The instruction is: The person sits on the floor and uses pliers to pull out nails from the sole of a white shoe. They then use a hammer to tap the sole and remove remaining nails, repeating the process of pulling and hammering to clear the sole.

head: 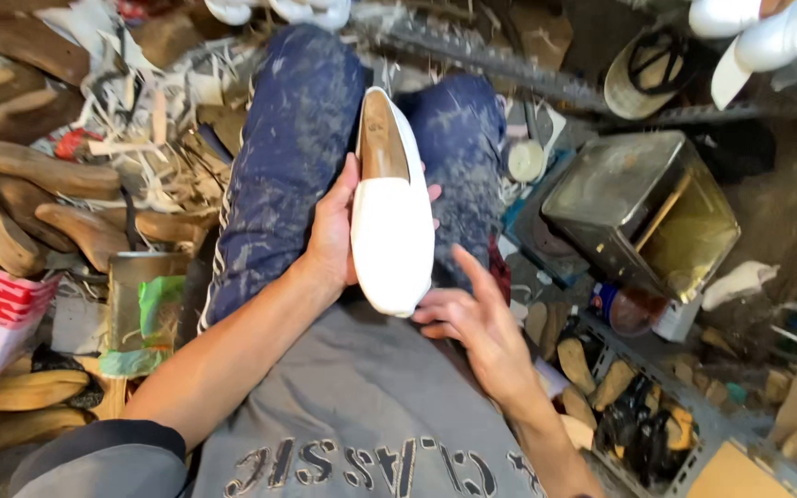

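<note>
Cradling white slip-on shoe (392, 231) in curled left hand (332, 231), right hand (472, 318) spread, fingertips touching toe

The left hand (332, 232) is raised over the lap, palm turned inward, fingers curled in a cradling grip, forearm stretched out bare from a dark sleeve. The right hand (472, 323) hovers lower, fingers spread and loose, thumb extended, wrist bent.

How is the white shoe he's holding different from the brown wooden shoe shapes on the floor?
The white slip-on shoe is smooth, bright and hollow, held up in the left hand. The brown wooden shoe forms are solid, dull and lying piled on the floor. Both are foot-shaped.
</note>
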